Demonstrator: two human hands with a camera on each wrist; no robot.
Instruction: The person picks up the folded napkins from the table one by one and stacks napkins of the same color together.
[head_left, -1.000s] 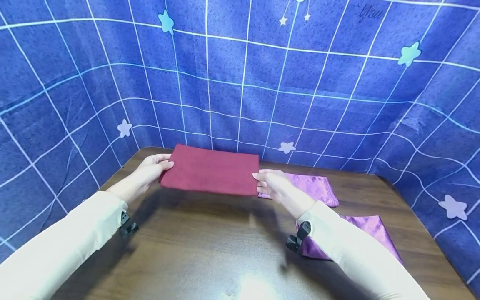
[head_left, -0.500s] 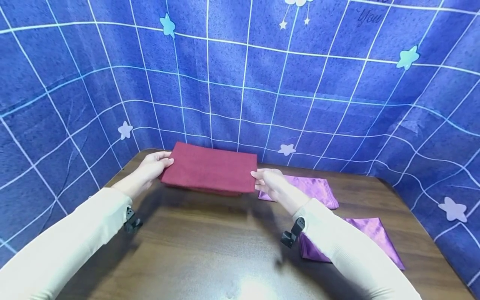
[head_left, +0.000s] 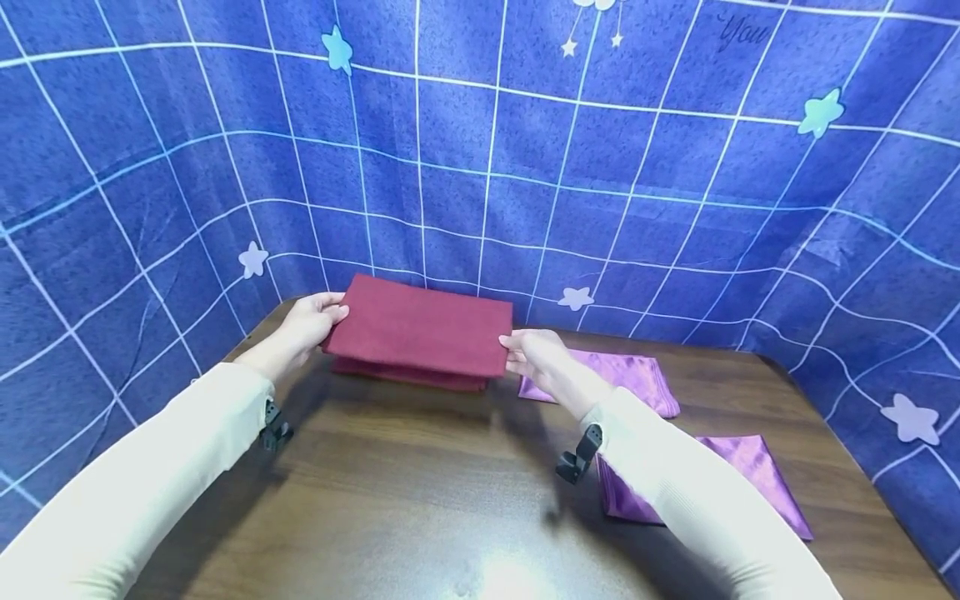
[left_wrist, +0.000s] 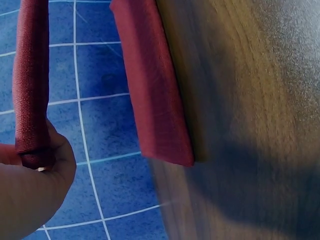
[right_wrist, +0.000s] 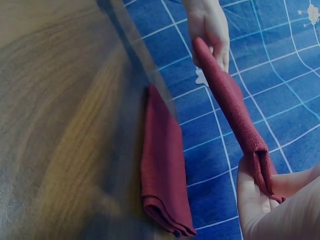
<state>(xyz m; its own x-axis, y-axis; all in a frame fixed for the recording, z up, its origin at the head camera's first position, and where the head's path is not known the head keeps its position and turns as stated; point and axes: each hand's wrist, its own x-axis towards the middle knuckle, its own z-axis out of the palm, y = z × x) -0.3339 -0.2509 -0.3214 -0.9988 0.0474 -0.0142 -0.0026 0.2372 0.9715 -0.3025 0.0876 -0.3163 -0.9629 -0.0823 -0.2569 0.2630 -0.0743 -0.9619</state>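
Between both hands a folded dark red cloth (head_left: 422, 327) hangs level above the far side of the table. My left hand (head_left: 309, 325) pinches its left end, thumb on top and fingers beneath. At the right end, my right hand (head_left: 542, 360) grips it the same way; the folded layers show at that end in the right wrist view. Below it, a second folded dark red cloth (right_wrist: 165, 165) lies on the table near the back edge. Air shows between the two cloths (left_wrist: 32, 85) in the left wrist view. From the head, the held cloth hides most of the lower one.
To the right on the wooden table (head_left: 420, 483) lie two folded shiny purple cloths, a lighter one (head_left: 630, 379) behind and a darker one (head_left: 750, 475) nearer, partly covered by the right sleeve (head_left: 675, 475). A blue gridded curtain (head_left: 450, 167) stands behind the table.
Both hands have raised the held red cloth slightly and moved it away from me. The front of the lower red cloth, hidden at first, now shows beneath it. The purple cloths stay put.
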